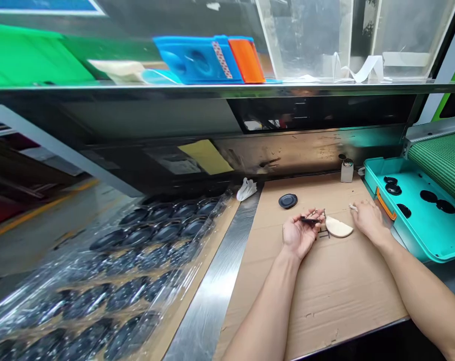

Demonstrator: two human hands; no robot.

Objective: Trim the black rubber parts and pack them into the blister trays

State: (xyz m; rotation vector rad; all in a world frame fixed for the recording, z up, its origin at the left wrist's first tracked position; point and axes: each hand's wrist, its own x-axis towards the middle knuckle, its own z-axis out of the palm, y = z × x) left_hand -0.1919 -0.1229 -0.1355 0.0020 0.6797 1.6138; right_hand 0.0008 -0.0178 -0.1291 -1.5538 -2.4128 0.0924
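My left hand (301,234) is palm up over the cardboard, its fingers closed on a thin black part (310,220). To the right of those fingers a cream half-round pad (338,227) lies on the cardboard sheet (325,296). Beyond the pad, my right hand (367,217) pinches a small whitish piece (353,207) between its fingertips; what exactly it is cannot be made out. A round black disc (288,201) rests on the cardboard behind my left hand.
A teal bin (419,240) with several black discs stands at the right, beside a green conveyor belt (443,160). Clear-wrapped trays of black parts (126,260) fill the left. A small bottle (347,171) stands at the back, under a metal shelf (212,92).
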